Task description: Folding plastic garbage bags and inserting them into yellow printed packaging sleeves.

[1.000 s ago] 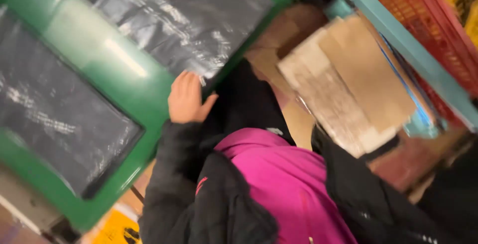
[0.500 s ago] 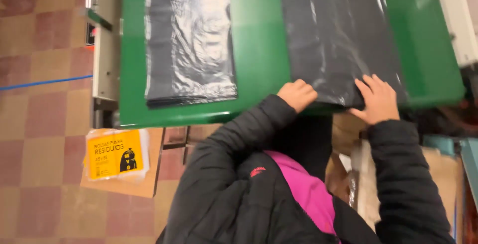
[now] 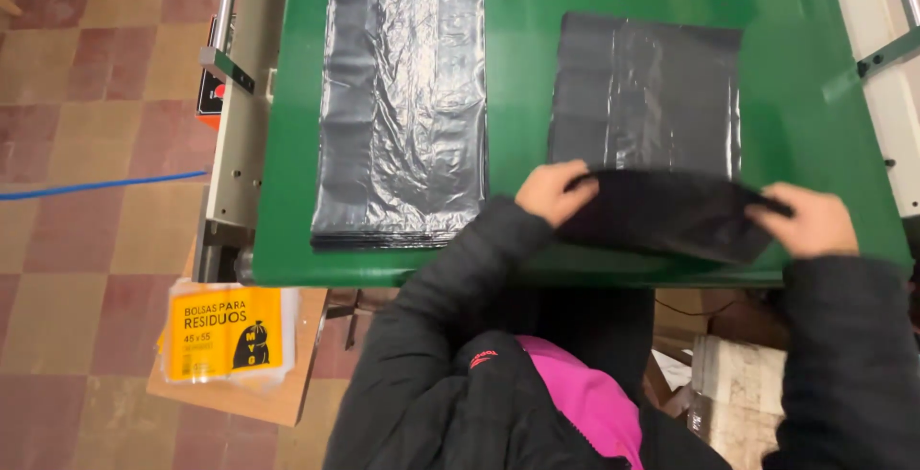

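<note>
Black plastic bag stack [image 3: 647, 106] lies flat on green table [image 3: 522, 77], right of centre. Near edge of stack folded up. Left hand [image 3: 554, 192] pinches fold's left corner, fingers closed on film. Right hand [image 3: 815, 221] grips right corner likewise. Second bag stack [image 3: 402, 96] lies left of centre, untouched. Yellow label packet [image 3: 225, 331] lower left, on cardboard on floor.

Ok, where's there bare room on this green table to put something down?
Bare green table runs as a strip between the flat stack of black bags and the bag being folded. More lies right of that bag, toward the table's right edge. The near edge is crowded: left hand and right hand hold the fold there.
</note>
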